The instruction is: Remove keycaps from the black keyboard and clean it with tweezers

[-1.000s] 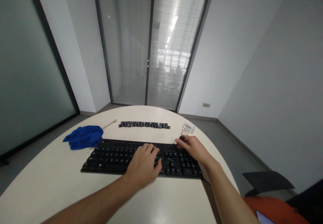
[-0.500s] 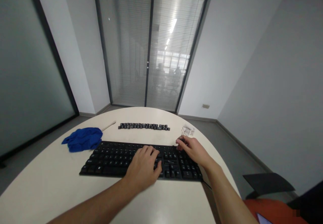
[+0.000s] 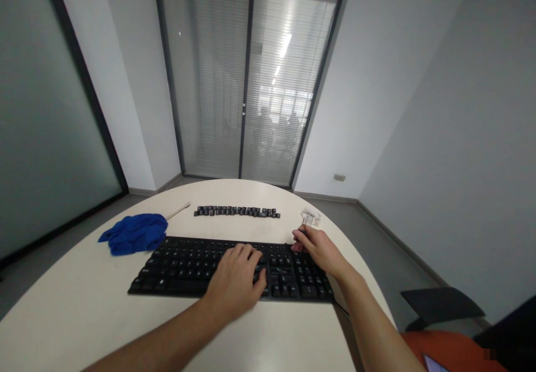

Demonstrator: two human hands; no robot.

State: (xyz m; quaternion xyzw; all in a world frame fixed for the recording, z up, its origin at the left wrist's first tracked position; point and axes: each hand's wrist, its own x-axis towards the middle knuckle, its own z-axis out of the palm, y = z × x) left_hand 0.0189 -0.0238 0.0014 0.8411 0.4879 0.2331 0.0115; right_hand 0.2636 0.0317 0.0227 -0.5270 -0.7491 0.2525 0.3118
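A black keyboard point(image 3: 188, 266) lies on the pale table in front of me. My left hand point(image 3: 238, 271) rests on its right-middle part, fingers stretched out over the keys and nothing held. Above the number pad at the upper right, my right hand point(image 3: 314, 244) pinches a small keycap puller point(image 3: 304, 224), with thin wire showing beyond the fingers. Most of that tool is hidden by the hand. Loose black keycaps point(image 3: 237, 211) stand in rows behind the keyboard.
A blue cloth point(image 3: 136, 233) lies at the keyboard's left, beside a pale-handled brush point(image 3: 178, 211). Behind my right hand is a small clear plastic bag point(image 3: 312, 215). The keyboard cable point(image 3: 341, 307) runs off the right table edge. A chair point(image 3: 444, 302) stands at the right.
The view has shifted slightly. My right hand has turned a little at the fingers over the number pad; my left hand stays in place on the keyboard.
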